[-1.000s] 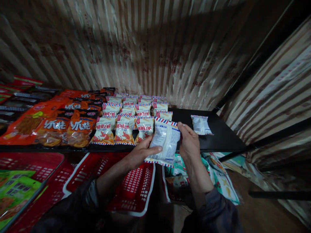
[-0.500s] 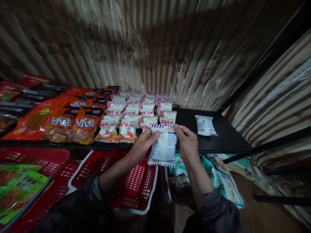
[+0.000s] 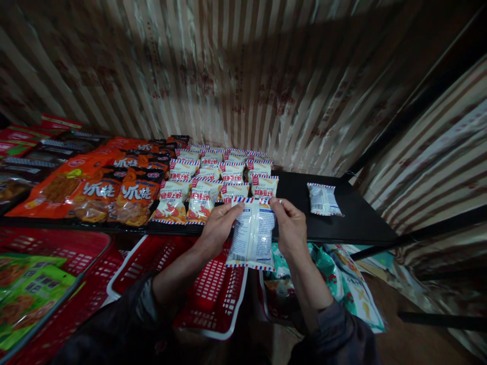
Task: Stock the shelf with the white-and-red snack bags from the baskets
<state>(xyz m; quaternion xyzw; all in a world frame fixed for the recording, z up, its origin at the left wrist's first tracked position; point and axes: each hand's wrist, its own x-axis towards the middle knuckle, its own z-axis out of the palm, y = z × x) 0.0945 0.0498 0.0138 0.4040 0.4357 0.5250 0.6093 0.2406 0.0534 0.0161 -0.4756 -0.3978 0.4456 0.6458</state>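
Between my two hands hangs a small snack bag [image 3: 253,237], its printed back facing me, with red, white and blue striped ends. My left hand [image 3: 218,228] pinches its upper left corner. The upper right corner is gripped by my right hand [image 3: 291,223]. The bag is in front of the shelf's front edge, partly over the red basket. Just behind it stand several rows of matching snack bags [image 3: 201,197], fronts toward me. One more such bag [image 3: 323,199] lies back side up on the black shelf [image 3: 357,223], to the right.
Orange snack packs [image 3: 135,195] fill the shelf on the left. Below are a red basket [image 3: 213,304] with a white rim, a basket of green packs [image 3: 38,299], and teal bags [image 3: 331,268]. A dark metal bar [image 3: 437,235] crosses at right; a striped curtain [image 3: 243,76] hangs behind.
The held bag has come slightly lower and a little left, its bottom tilting toward me. Both hands keep their grip. The view has shifted slightly.
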